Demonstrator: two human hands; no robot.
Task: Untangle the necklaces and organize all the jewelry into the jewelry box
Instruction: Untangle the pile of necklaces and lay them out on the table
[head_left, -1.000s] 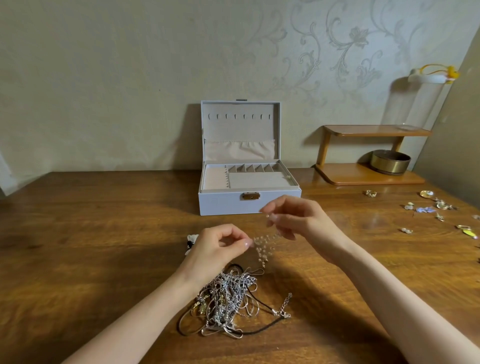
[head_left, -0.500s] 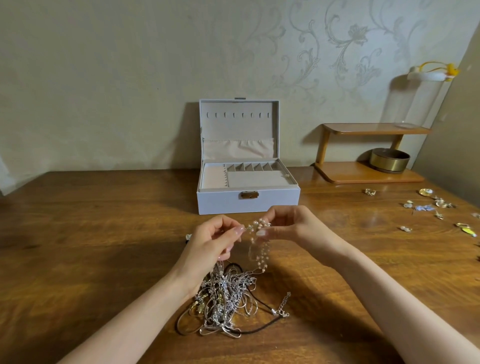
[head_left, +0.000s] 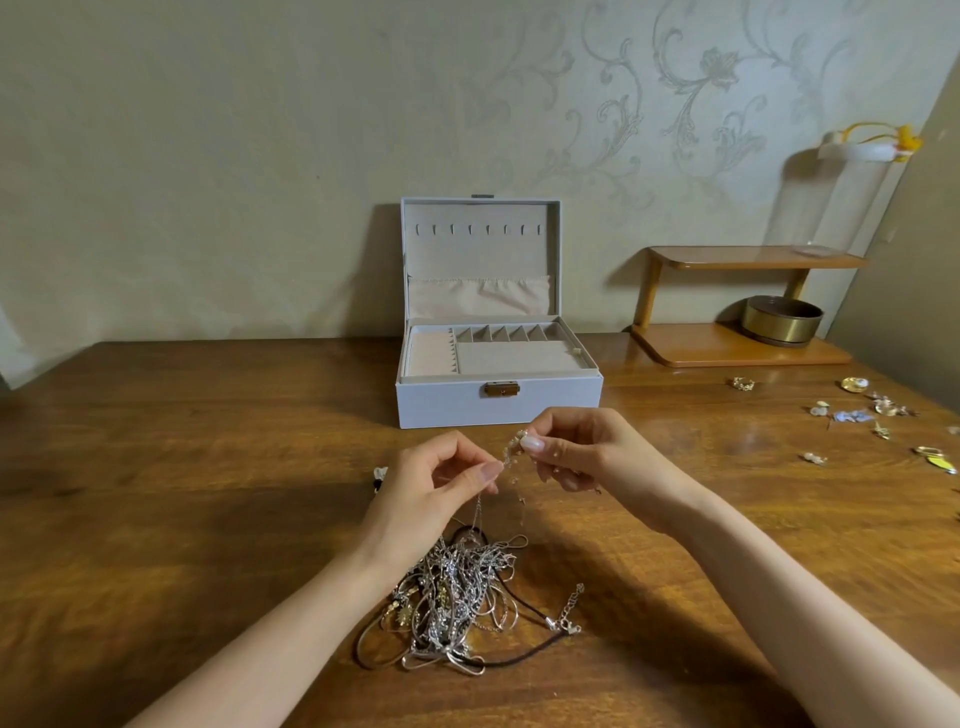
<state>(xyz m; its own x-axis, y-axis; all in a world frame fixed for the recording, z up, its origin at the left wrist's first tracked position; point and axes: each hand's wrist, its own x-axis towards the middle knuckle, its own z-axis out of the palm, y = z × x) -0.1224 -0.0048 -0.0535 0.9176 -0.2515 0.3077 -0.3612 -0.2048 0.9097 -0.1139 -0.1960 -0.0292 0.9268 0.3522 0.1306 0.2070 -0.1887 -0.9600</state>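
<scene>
Hovering above the worktop (head_left: 182, 467), both hands meet just in front of the jewelry box (head_left: 441, 408), forearms coming in from the lower corners, wrists raised. L hand (head_left: 436, 483): palm turned inward, thumb + forefinger pinched tight on a thin chain (head_left: 477, 512), other fingers loosely curled; grip narrow, no gap showing. R hand (head_left: 587, 452): thumb + forefinger pinch the pearl-beaded strand (head_left: 511, 449) at its upper end, remaining fingers curled under. Strand spans the short gap btwn the two grips. Fine chains drop from there to the tangled necklace pile (head_left: 457, 597), which lies on the worktop directly below the hands, by the L wrist. Box is open, lid upright. Loose small pieces (head_left: 852, 415) lie scattered at far R, well apart from the pile; wooden shelf (head_left: 727, 353) w/ a brass bowl (head_left: 782, 319) stands behind them.
</scene>
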